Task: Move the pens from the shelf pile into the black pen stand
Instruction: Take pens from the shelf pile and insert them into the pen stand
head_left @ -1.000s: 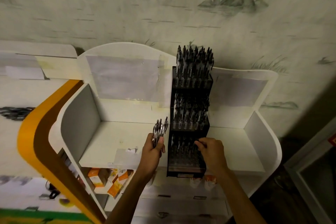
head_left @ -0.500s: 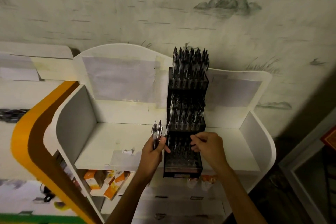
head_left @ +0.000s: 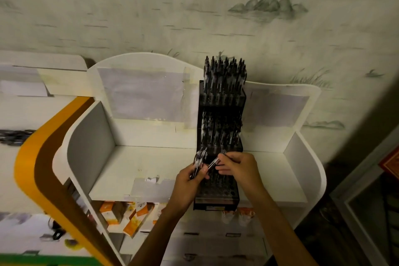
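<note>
From the head camera, the tall black tiered plastic pen stand [head_left: 220,136] rises at twelve o'clock from the two hands, standing on the white curved-sided shelf [head_left: 133,170]. Its upper two tiers are packed with dark pens; the lowest tier, a grid of holes, looks only partly filled.

The left hand [head_left: 187,181] is curled around a small bundle of clear-barrelled pens [head_left: 199,161], their tops fanning toward twelve o'clock. A second ago this hand stood off at nine o'clock from the stand, and the right hand [head_left: 238,168] was down at the lowest tier. Now the hands have closed together in front of that tier, and the right hand pinches a single clear pen [head_left: 213,163] that slants from the bundle toward two o'clock.

That suggests one pen has just gone in and the next is being drawn from the bundle. Few pens remain in the left hand. No loose pile is visible on the shelf, so the task appears close to its end.

Orange and white cartons [head_left: 129,216] sit on the lower shelf at seven o'clock.
</note>
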`<state>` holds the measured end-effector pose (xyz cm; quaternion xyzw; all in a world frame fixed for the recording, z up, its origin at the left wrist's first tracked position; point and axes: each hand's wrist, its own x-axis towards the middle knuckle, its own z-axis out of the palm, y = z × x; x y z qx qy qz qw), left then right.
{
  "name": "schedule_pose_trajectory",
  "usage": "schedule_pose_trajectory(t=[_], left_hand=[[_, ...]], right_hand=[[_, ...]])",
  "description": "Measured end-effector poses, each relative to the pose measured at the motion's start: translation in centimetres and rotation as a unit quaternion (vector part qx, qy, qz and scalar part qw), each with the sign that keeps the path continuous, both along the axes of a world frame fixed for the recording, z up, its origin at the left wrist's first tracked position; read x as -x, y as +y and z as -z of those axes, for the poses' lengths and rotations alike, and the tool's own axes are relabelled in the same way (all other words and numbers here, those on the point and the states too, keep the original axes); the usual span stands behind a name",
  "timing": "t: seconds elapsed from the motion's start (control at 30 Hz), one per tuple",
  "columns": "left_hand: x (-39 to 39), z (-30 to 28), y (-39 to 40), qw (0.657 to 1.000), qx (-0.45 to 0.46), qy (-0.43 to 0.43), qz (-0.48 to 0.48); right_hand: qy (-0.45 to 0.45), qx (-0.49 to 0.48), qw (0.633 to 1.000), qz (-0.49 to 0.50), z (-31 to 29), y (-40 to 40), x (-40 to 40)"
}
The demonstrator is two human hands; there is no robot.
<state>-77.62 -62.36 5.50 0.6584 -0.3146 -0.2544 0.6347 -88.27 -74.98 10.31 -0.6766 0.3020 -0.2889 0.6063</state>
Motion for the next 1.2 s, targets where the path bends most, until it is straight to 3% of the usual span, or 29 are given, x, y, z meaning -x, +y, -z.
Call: schedule_pose_trajectory(t=[0.27, 0.43, 0.63, 1.2], left_hand=[[-1.3, 1.2, 0.9, 0.996, -0.006, 0.004, -0.09], [-1.8, 1.8, 1.4, 0.993, -0.007, -0.025, -0.114], [-1.5, 1.2, 1.6, 0.991, -0.01, -0.052, -0.121], [-1.5, 1.6, 1.8, 0.988, -0.032, -0.101, -0.115]], right_hand=[[-0.037, -0.004, 0.997, 0.071, -0.7, -1.8, 1.5], [0.028, 0.152, 0.982, 0.108, 0.3, -3.2, 2.2], [0.121, 0.33, 0.928, 0.126, 1.8, -3.2, 2.5], [0.172, 0.326, 0.924, 0.106, 4.8, -2.4, 2.1]])
